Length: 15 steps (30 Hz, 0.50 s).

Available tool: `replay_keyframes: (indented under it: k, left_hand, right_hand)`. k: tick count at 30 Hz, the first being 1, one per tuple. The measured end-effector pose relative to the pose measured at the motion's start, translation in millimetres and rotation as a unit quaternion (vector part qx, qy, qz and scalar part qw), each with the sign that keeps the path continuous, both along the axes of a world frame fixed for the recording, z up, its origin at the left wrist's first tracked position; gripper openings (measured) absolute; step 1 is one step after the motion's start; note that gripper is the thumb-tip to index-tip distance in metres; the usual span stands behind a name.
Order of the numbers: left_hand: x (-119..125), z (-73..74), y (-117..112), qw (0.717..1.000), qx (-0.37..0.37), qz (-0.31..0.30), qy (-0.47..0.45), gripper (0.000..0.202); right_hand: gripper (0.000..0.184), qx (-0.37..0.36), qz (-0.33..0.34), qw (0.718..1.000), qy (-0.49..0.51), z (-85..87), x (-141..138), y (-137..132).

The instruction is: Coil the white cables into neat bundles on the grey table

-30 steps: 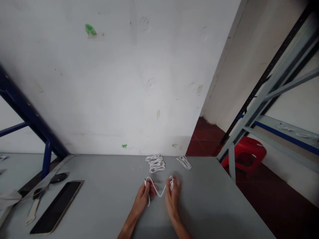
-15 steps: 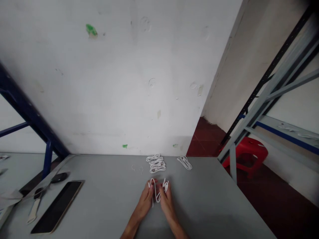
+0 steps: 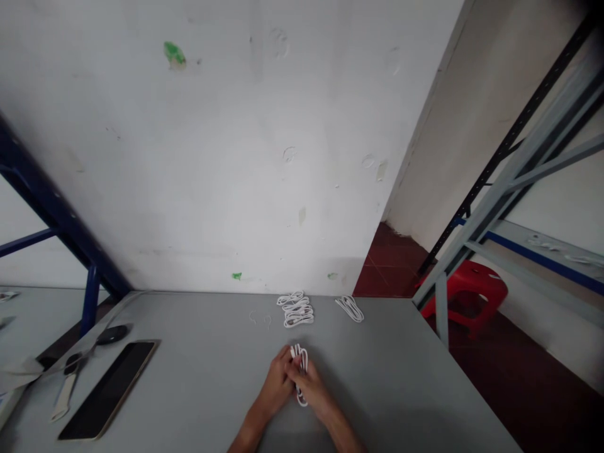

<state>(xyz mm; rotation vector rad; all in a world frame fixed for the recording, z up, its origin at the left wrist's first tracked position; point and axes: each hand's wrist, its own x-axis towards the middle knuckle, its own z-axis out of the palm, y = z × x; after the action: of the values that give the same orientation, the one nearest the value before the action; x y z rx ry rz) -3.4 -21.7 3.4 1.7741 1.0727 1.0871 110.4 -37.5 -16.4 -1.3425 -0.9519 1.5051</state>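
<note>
A white cable, folded into a narrow bundle, is held upright between my two hands above the grey table. My left hand closes on its left side, near the upper end. My right hand wraps it from the right, with the thumb lying across the loops. Some fingers of both hands are hidden behind the bundle. Beyond my hands, a row of coiled white cables lies near the wall. Another coiled white cable lies apart to the right. Two thin white ties rest to the left of the row.
On the left of the grey table lie a dark tablet, a black mouse and a watch with a pale strap. A white wall closes the back. A red stool stands on the floor at right.
My hands have come together. The cable, spread in loose loops between them before, is now gathered into one narrow bundle, with the right hand moved left onto it.
</note>
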Motion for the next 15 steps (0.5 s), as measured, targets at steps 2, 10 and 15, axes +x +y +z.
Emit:
replay_keyframes:
  k: [2,10,15]
  left_hand:
    - [-6,-2.8,7,1.000,-0.005,-0.010,0.002,0.048]
    - [-57,-19.6,58,0.927,0.081,0.295,0.218,0.026]
    - [-59,-27.1,76,0.895,0.057,0.281,0.343,0.021]
  right_hand:
    - [0.058,0.001,0.041,0.999,0.018,-1.5,6,3]
    - [0.059,-0.025,-0.020,0.980,0.198,7.7,30,16]
    - [0.060,-0.032,-0.024,0.975,0.221,7.8,33,19]
